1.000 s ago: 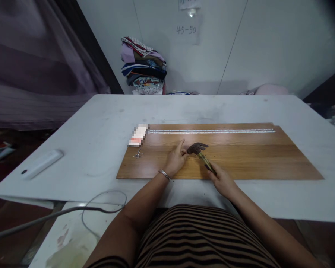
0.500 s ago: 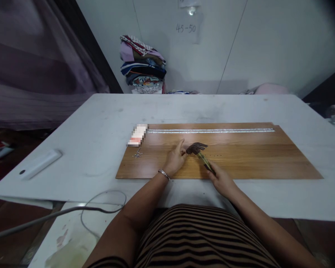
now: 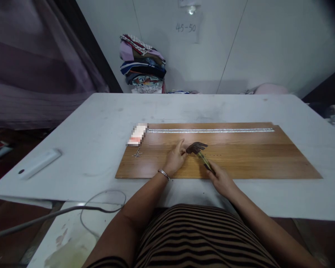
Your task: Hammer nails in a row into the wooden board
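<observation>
A long wooden board [image 3: 253,156] lies flat on a white table [image 3: 100,123]. My right hand [image 3: 221,181] is closed round the handle of a small claw hammer [image 3: 196,148], whose dark head rests low over the board's middle. My left hand [image 3: 175,159] sits on the board just left of the hammer head, fingers pinched together near it; what they pinch is too small to make out. A row of small dark dots runs right of the hammer head. A silvery strip [image 3: 212,130] runs along the board's far edge.
A few loose nails [image 3: 137,153] lie at the board's left end, beside a blurred small box [image 3: 138,134]. A white oblong device [image 3: 38,163] sits at the table's left. A grey cable [image 3: 100,203] loops below the near edge. Folded clothes [image 3: 142,65] are stacked behind the table.
</observation>
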Motion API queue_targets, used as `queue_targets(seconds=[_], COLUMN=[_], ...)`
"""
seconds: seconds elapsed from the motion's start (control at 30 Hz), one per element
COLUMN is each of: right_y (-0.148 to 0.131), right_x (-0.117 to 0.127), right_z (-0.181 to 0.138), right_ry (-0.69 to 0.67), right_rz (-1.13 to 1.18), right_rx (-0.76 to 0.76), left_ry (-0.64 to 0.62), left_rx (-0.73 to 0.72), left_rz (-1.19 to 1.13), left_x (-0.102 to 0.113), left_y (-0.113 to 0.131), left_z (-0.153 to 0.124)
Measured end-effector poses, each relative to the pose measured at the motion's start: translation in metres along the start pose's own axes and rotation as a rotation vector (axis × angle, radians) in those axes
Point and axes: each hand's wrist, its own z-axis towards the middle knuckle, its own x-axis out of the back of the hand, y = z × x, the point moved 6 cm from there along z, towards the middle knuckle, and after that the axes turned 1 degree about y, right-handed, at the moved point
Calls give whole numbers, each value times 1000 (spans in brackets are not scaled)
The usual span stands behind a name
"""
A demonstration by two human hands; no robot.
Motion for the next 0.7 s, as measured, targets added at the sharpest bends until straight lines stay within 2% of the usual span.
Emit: queue_targets(seconds=[0.7], right_y=[0], right_x=[1], right_z=[-1], right_ry=[6], right_rz=[-12], right_rx=[-9], left_ry=[7], left_rx=[-36], left_rz=[14], left_x=[-1], left_y=[0], left_z=[0])
